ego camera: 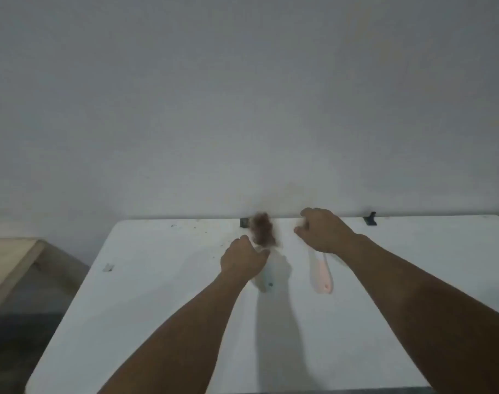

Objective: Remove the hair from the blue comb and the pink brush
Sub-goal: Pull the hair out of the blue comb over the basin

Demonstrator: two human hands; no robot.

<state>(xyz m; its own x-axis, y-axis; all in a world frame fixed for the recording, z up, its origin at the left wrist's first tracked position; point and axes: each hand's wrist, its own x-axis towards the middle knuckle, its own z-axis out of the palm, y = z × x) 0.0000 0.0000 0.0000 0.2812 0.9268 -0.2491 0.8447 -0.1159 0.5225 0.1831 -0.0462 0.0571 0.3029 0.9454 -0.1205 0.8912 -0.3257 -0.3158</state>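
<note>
The view is blurred by motion. My left hand (242, 260) is closed over the pale blue comb (266, 282), and only the comb's handle end shows below the hand. A brown clump of hair (264, 228) sits just beyond my left fingers at the comb's far end. My right hand (325, 231) is curled over the head of the pink brush (322, 275), whose handle points back toward me. The brush's bristles are hidden under the hand. Both tools are on or just above the white table (157, 308).
Two small black clips (244, 222) (370, 218) sit on the table's far edge against the white wall. Dark specks lie on the table left of the hair. A wooden surface (9, 260) stands lower at the left.
</note>
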